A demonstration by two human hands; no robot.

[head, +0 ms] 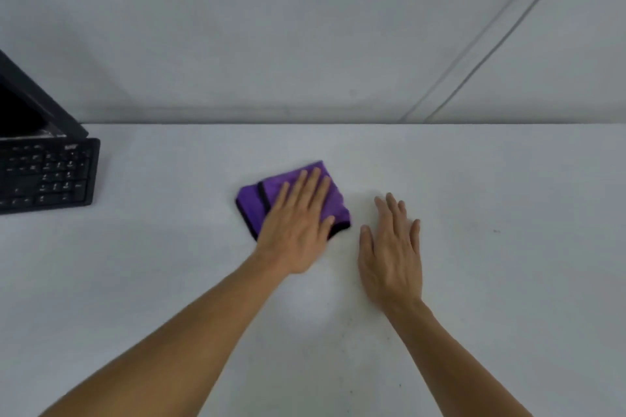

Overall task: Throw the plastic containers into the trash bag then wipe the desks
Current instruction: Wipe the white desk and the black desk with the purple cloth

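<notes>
A folded purple cloth [252,203] with a black edge lies on the white desk [491,281], a little left of centre. My left hand [298,223] presses flat on top of it, fingers stretched out and pointing away from me, covering most of its right half. My right hand [393,254] rests palm down on the bare desk just to the right of the cloth, fingers apart and holding nothing. No plastic containers or trash bag are in view.
A black keyboard [47,176] sits at the left edge of the desk, with the corner of a black monitor [30,105] behind it. A grey wall runs along the desk's far edge, and two thin cables [491,41] slant down it at the right.
</notes>
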